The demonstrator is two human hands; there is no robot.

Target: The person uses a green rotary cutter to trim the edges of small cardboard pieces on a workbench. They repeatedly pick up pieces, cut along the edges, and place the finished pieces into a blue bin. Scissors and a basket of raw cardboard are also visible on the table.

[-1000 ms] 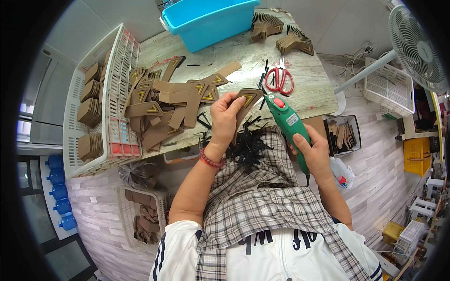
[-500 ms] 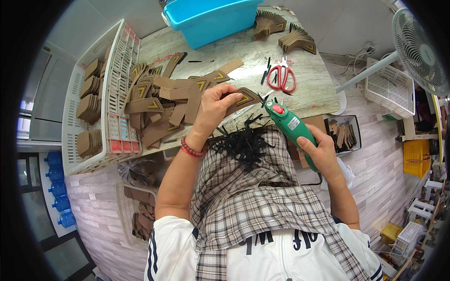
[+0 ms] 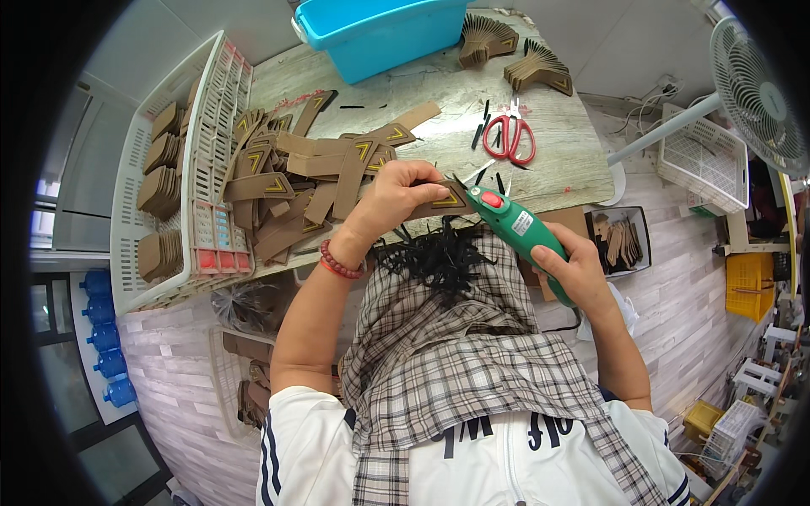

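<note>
My left hand [image 3: 395, 199] pinches a brown fabric tab [image 3: 432, 207] with a yellow chevron, held above my lap at the table's front edge. Wrapped around a green handheld electric cutter [image 3: 527, 226] with a red button is my right hand [image 3: 580, 271]. The cutter's tip meets the upper edge of the tab's chevron end; I cannot tell whether it is cutting. Black trimmed scraps [image 3: 439, 260] lie heaped on my checked apron [image 3: 472, 371] under the tab. Red-handled scissors [image 3: 510, 142] rest on the table beyond the cutter.
Loose brown tabs [image 3: 325, 160] pile up left of my hand, beside a white crate [image 3: 198, 202] with stacked tabs. A blue bin [image 3: 384, 38] and fanned tab stacks [image 3: 540, 69] stand at the back. Right are a fan [image 3: 755, 93] and an open box [image 3: 620, 240].
The tab has turned, its chevron end now lower. The cutter's head has shifted slightly left, its tip now at the tab's upper edge.
</note>
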